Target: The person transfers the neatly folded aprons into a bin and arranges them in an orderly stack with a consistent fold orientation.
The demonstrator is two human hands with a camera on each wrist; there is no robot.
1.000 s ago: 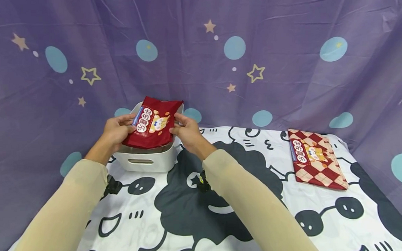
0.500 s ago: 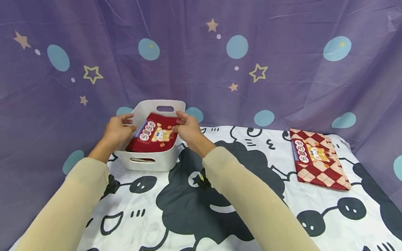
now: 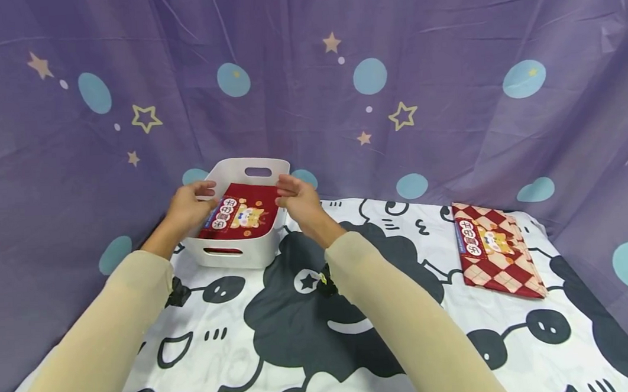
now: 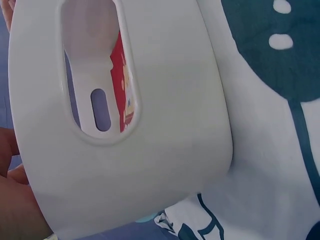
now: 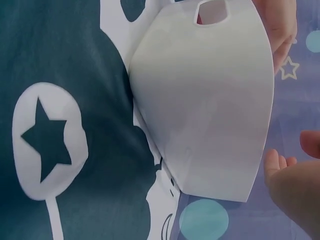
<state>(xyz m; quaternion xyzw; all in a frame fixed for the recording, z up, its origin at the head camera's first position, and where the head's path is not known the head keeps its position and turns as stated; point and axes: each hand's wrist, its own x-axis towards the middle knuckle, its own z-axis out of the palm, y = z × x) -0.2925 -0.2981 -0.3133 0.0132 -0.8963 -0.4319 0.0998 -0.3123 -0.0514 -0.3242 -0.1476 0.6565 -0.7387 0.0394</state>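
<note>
A flat red packet [image 3: 250,214] with a cartoon dog label lies inside a white plastic basket [image 3: 242,258] that has cut-out handle slots. My left hand [image 3: 191,207] is over the basket's left rim, fingers extended and thumb near the packet's left edge. At the right rim hovers my right hand [image 3: 302,203], fingers straight, holding nothing. The left wrist view looks at the basket's wall [image 4: 175,95], with a strip of red packet [image 4: 118,80] showing through the slot. In the right wrist view the right hand [image 5: 297,192] is apart from the basket's outer side [image 5: 210,100].
A red-and-cream checkered packet [image 3: 495,251] with a similar dog label lies at the right on the black-and-white cartoon cloth [image 3: 230,330]. A purple curtain [image 3: 308,78] with stars and blue dots hangs right behind the basket.
The red packet, held above the basket by both hands a second ago, has gone down into it and lies flatter. Both hands have let go, and the right hand has drawn slightly to the right.
</note>
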